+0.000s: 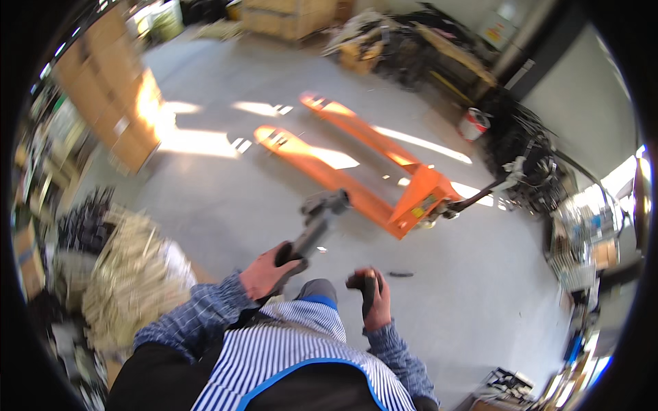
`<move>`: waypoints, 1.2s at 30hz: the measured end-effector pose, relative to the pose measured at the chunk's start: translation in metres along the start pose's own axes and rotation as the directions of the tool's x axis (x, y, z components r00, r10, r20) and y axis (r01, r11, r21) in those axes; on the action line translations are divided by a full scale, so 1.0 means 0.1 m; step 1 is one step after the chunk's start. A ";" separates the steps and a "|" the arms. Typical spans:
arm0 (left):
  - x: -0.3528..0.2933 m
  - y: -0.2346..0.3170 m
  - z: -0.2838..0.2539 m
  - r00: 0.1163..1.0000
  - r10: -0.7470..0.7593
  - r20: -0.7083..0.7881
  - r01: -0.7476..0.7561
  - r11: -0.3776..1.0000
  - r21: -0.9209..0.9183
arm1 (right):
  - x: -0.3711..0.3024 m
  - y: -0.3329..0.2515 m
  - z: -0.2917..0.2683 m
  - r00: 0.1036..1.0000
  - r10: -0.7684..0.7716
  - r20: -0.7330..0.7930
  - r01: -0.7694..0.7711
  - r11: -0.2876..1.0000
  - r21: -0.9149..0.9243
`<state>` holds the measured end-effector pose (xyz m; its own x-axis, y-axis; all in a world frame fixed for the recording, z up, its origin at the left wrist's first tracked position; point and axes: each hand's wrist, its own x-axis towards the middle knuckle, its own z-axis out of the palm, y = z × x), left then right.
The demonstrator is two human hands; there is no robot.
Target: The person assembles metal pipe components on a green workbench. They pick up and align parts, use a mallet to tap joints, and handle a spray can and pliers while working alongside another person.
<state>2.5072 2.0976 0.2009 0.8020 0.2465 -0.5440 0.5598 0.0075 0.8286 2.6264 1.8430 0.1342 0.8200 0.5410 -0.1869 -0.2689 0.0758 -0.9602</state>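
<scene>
My left hand [271, 270], in a pink glove with dark fingers, is closed round the handle of a grey tool [317, 231]. The tool points up and away to the right, with a wider, blurred head at its far end; its exact kind does not show. My right hand [371, 294], in a matching glove, is held in front of my body with its fingers curled in. Whatever may be inside those fingers is hidden. Past both hands stands an orange pallet truck [360, 198], its two forks pointing to the far left and its handle leaning right.
A tall stack of cardboard boxes [110, 89] stands at the far left. Nearer, a heap of pale strips [137, 281] lies left of me. Black tangled material [528, 147] and a red-and-white bucket [473, 124] are at the right wall. A small dark piece [401, 275] lies on the floor.
</scene>
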 end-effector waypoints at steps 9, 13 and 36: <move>3.01 2.07 -0.77 0.987 0.021 -0.158 -0.073 0.939 -0.335 | 3.29 -0.26 -1.39 0.941 0.038 -0.338 -0.097 0.983 -0.159; 4.11 2.85 -0.86 0.975 -0.078 -0.206 0.000 0.934 -0.356 | 4.63 -0.71 -1.19 0.983 -0.010 -0.182 -0.042 0.959 -0.281; 11.97 7.61 -0.73 0.991 -0.121 0.061 0.136 0.896 -0.422 | 10.11 -1.25 -6.09 0.547 0.343 -0.763 -0.362 0.919 0.154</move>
<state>3.8779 2.4692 0.1902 0.7394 0.1842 -0.6475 0.5225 0.4495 0.7245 3.7967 1.8701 -0.0611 0.7420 -0.3176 -0.5904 -0.6220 0.0023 -0.7830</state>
